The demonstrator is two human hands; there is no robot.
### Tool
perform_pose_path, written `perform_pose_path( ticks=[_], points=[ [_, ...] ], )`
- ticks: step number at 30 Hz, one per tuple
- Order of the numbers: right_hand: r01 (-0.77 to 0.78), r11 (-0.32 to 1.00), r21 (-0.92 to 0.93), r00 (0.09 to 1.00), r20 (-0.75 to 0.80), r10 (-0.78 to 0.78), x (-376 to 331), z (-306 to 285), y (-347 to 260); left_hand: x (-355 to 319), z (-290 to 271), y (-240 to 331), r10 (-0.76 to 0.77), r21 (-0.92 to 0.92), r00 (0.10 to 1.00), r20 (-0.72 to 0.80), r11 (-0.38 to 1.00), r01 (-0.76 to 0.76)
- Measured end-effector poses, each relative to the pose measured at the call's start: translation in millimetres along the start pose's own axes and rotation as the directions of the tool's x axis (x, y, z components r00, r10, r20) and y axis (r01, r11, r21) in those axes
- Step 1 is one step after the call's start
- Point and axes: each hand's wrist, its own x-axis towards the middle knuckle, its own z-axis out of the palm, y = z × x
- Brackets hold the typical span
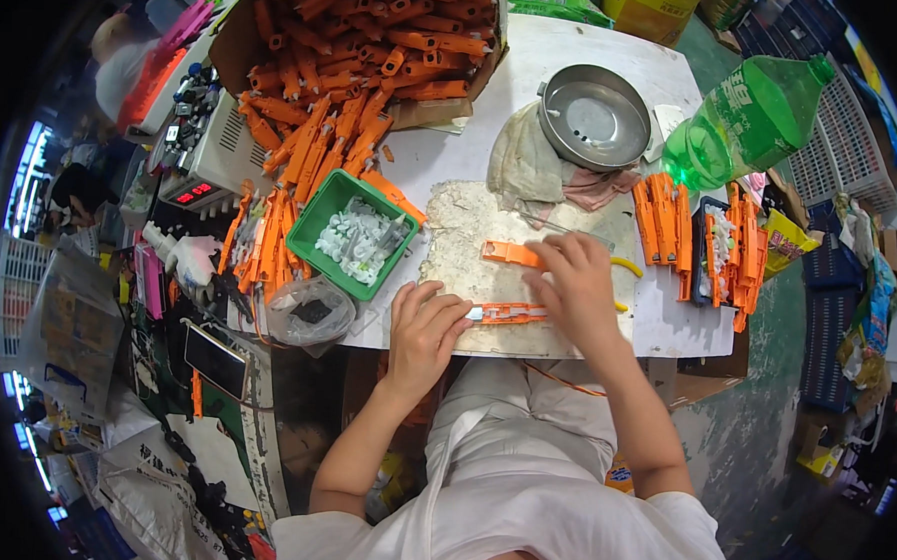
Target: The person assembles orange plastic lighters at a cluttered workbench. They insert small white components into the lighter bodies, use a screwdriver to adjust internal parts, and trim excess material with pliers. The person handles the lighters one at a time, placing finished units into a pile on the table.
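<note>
My left hand [424, 331] is closed on the left end of a long orange plastic housing half [512, 314], which lies open side up at the near edge of the worn work board [462, 206]. Pale and metallic small parts show inside it. Just beyond lies a second orange plastic shell [510, 253], and the thumb and fingers of my right hand [580, 291] close on its right end. My right hand hides the right end of the near housing. A thin metal tool with yellow handles [624, 266] rests on the board beside my right hand.
A green bin [297, 235] of small white parts stands left, by a plastic bag [310, 312] and a big box of orange shells [374, 47]. Beyond the board are a rag [524, 158] and a metal bowl [596, 116]. Rightward stand orange housings [661, 219] and a green bottle [746, 123].
</note>
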Motion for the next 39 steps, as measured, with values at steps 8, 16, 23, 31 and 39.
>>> perform_pose_path(
  ticks=[8, 16, 23, 31, 39],
  points=[
    [0.083, 0.976, 0.203, 0.972, 0.2, -0.124, 0.0, -18.0, -1.7, -4.3, 1.1, -1.4, -0.034, -0.039, 0.999, -0.034, 0.999, 0.032],
    [0.096, 0.97, 0.225, 0.945, 0.286, -0.159, -17.8, -11.0, -14.2, 0.1, -8.2, 3.8, -0.008, -0.011, 1.0, 0.022, 1.0, 0.008],
    [0.094, 0.979, 0.179, 0.935, 0.323, -0.149, -15.3, -8.5, -12.4, 13.7, -5.4, 1.0, 0.09, 0.008, 0.994, 0.063, 0.996, -0.09],
    [-0.003, 0.999, -0.053, 0.761, 0.647, 0.037, 12.7, -35.8, 16.4, 13.6, -0.9, 3.2, 0.103, 0.04, 0.991, 0.082, 0.993, -0.107],
    [0.173, 0.963, -0.208, 0.619, 0.783, 0.058, 41.5, -17.8, 7.8, 12.3, 2.2, 3.8, 0.132, 0.096, 0.988, 0.083, 0.985, -0.14]
  ],
)
